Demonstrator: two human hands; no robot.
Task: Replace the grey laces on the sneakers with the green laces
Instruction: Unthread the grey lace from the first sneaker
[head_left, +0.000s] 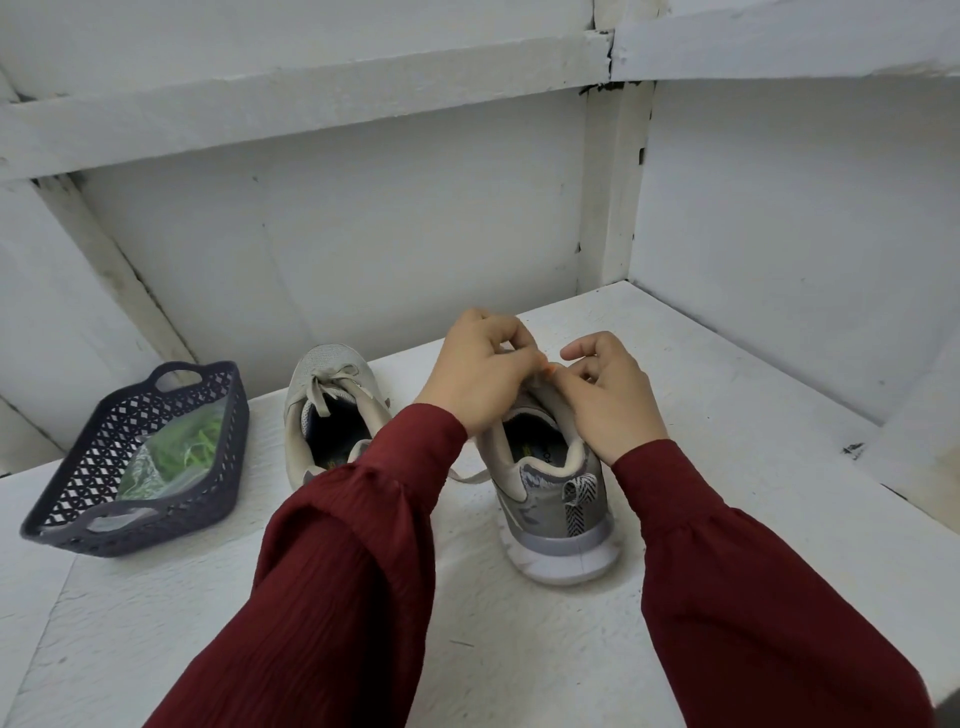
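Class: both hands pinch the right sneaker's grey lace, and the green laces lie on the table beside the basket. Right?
No. The head view shows the green laces in the basket, not beside it. The left hand and right hand do pinch the grey lace of the right sneaker.

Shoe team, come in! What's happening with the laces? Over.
Left hand, right hand pinch grey lace on right sneaker. Left sneaker still laced. Green laces in basket. Nothing blocking.
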